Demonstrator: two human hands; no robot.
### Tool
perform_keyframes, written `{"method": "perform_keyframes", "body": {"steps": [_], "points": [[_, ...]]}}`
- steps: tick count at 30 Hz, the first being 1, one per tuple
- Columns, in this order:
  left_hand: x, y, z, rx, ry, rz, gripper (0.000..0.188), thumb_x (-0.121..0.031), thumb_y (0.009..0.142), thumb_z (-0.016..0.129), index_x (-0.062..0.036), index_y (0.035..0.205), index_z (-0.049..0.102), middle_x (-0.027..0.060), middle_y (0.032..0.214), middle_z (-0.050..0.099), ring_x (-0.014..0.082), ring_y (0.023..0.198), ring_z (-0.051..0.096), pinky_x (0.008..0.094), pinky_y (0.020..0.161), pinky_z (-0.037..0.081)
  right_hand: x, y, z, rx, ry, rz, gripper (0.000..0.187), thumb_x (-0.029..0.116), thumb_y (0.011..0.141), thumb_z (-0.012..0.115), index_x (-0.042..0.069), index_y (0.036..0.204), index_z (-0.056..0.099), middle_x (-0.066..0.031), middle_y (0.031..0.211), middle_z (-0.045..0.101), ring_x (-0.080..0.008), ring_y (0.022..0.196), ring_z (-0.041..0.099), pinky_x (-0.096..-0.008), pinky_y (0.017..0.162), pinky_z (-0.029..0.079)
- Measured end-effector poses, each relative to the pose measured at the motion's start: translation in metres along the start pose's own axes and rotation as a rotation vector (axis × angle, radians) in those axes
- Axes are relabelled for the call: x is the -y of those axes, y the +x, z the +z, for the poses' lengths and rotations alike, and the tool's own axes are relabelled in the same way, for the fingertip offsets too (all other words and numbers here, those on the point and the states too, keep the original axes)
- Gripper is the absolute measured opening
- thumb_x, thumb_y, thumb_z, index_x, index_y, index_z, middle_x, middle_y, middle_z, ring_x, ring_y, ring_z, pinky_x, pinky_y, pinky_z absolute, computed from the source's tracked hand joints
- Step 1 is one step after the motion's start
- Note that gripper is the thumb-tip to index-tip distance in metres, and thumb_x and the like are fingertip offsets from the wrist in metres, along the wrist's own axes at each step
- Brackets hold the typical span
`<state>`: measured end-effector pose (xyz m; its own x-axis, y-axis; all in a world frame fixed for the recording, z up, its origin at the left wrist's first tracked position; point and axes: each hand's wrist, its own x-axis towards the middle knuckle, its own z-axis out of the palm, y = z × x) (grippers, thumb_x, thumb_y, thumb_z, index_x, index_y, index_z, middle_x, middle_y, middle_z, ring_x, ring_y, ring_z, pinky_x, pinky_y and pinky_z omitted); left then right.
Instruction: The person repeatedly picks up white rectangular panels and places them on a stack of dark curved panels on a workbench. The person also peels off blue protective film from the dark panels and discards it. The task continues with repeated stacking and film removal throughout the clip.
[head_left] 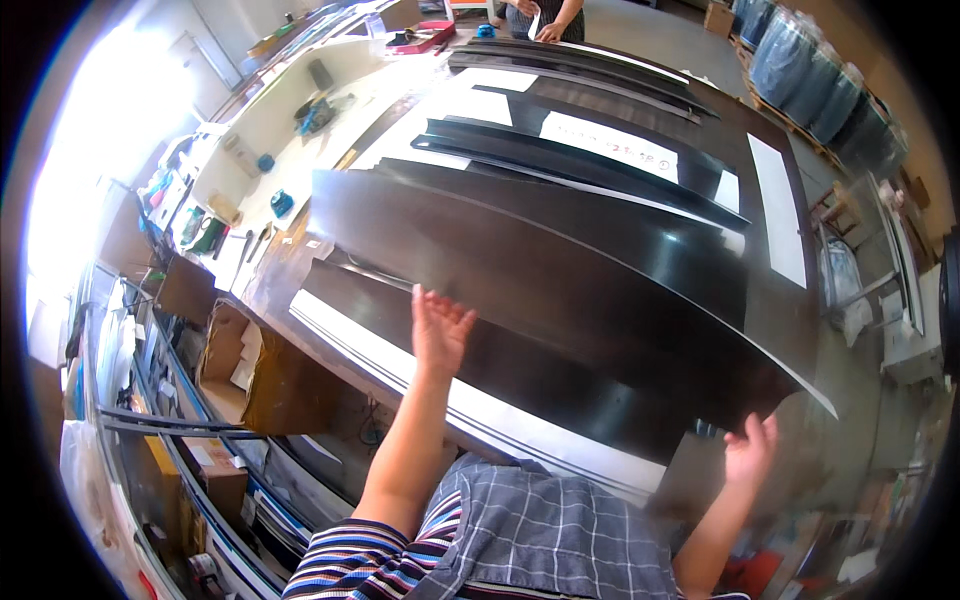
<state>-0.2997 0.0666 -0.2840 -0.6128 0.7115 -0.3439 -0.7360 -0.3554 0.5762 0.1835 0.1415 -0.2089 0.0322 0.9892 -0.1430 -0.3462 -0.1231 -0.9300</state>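
Note:
A large dark glossy sheet spans the table in front of me, its pale far edge bowing from the upper left down to the right. My left hand is at the sheet's near side, fingers spread and slightly curled; whether the fingertips touch it is unclear. Close to the sheet's right corner, my right hand is raised with fingers apart, and nothing shows in it. Between my hands and nearer my body lies another dark panel, bordered by a long white strip along the table's front.
Further dark panels and white paper sheets cover the far table. Another person's hands hold something white beyond it. A cardboard box and shelving are at left; plastic-wrapped rolls stand at far right.

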Motion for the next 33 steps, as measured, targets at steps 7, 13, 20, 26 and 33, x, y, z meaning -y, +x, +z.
{"method": "perform_keyframes", "body": {"steps": [7,13,20,26,33], "points": [[-0.039,-0.001,-0.172,-0.624,0.621,-0.055,0.021,-0.011,0.091,0.053,0.0022,0.105,0.062,0.0114,0.097,0.063,0.0244,0.084,0.062,0.0342,0.066,0.053,-0.099,-0.072,-0.043,-0.088,-0.249,0.454,0.015,0.012,0.088,0.064,0.007,0.103,0.060,-0.0025,0.089,0.062,-0.0149,0.079,0.065,-0.0306,0.053,0.057],[-0.048,-0.053,-0.166,-0.547,1.136,0.306,0.049,-0.005,0.085,0.060,0.0015,0.131,0.042,0.0126,0.124,0.045,0.0228,0.108,0.048,0.0339,0.088,0.045,-0.097,-0.074,-0.044,-0.048,-1.362,0.175,0.027,0.025,0.084,0.071,0.000,0.093,0.064,-0.0115,0.074,0.067,-0.0212,0.077,0.068,-0.0341,0.065,0.053],[0.001,-0.088,-0.130,-0.244,1.366,0.402,0.055,0.000,0.084,0.059,-0.0039,0.136,0.041,0.0131,0.133,0.043,0.0250,0.118,0.046,0.0396,0.098,0.040,-0.126,0.052,-0.067,-0.215,-0.803,0.034,0.034,0.024,0.080,0.075,0.000,0.102,0.068,-0.0141,0.087,0.071,-0.0234,0.081,0.069,-0.0324,0.076,0.053],[0.020,-0.095,-0.134,-0.036,1.316,0.283,0.058,0.000,0.081,0.061,-0.0077,0.135,0.043,0.0101,0.134,0.046,0.0245,0.119,0.048,0.0430,0.098,0.039,-0.129,0.121,-0.033,-0.272,-1.276,0.060,0.054,0.030,0.073,0.078,0.003,0.117,0.064,-0.0193,0.110,0.066,-0.0318,0.100,0.065,-0.0411,0.087,0.052],[0.047,-0.127,-0.077,0.027,1.279,0.193,0.055,-0.001,0.078,0.063,-0.0068,0.130,0.047,0.0106,0.126,0.053,0.0243,0.113,0.054,0.0394,0.095,0.043,-0.112,0.107,-0.024,-0.289,-1.217,-0.420,0.014,0.011,0.078,0.070,0.003,0.087,0.064,-0.0140,0.087,0.064,-0.0315,0.083,0.062,-0.0390,0.076,0.050]]}}
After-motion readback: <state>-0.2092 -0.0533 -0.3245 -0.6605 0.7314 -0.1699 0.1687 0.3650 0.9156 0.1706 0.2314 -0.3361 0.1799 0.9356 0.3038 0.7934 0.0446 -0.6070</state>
